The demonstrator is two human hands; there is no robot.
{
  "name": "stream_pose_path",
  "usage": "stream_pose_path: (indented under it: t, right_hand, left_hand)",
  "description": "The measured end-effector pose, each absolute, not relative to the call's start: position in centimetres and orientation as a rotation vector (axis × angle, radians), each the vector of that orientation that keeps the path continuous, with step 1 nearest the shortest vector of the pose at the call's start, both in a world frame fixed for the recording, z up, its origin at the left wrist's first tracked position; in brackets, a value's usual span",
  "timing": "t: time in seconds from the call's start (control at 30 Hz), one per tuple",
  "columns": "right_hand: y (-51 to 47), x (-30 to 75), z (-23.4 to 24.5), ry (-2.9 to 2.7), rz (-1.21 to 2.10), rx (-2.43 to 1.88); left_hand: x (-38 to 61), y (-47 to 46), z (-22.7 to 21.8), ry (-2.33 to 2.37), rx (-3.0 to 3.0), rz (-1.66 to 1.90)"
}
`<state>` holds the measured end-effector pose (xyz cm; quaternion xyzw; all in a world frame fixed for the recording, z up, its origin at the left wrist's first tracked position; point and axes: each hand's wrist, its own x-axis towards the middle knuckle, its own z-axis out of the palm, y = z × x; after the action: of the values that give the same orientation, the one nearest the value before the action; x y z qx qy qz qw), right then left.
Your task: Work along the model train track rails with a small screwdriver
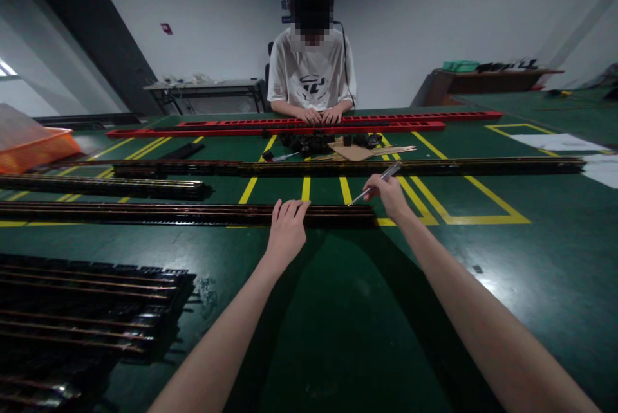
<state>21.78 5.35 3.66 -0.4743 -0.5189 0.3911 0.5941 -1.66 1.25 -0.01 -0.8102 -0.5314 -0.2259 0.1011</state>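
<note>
A long black rail point(212, 213) with thin copper-coloured strips lies across the green table, its right end in front of me. Bent over this rail near that end, the fingers of my left hand point(288, 223) grip it from above. My right hand point(386, 194) is closed around a slim silver pen-like tool point(390, 172), held at a slant. The tool's thin tip points down to the left and meets the rail's top, or is just above it; I cannot tell which. My right-hand fingertips are partly hidden behind the hand.
More black rails lie at near left point(96, 297) and behind mine point(410, 167). Dark small parts point(309, 143) and brown cardboard point(355, 151) sit mid-table. Opposite, a person point(311, 72) has both hands at red rails point(386, 125). An orange basket point(38, 149) stands left, white papers point(555, 142) right.
</note>
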Motion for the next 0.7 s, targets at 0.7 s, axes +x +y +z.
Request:
stream_pose_path:
  t: [0.7]
  right_hand:
    - [5.17, 21.82, 3.66, -1.217, 0.92, -1.093]
  left_hand:
    - [-1.82, 1.77, -0.23, -1.585, -2.464, -0.707]
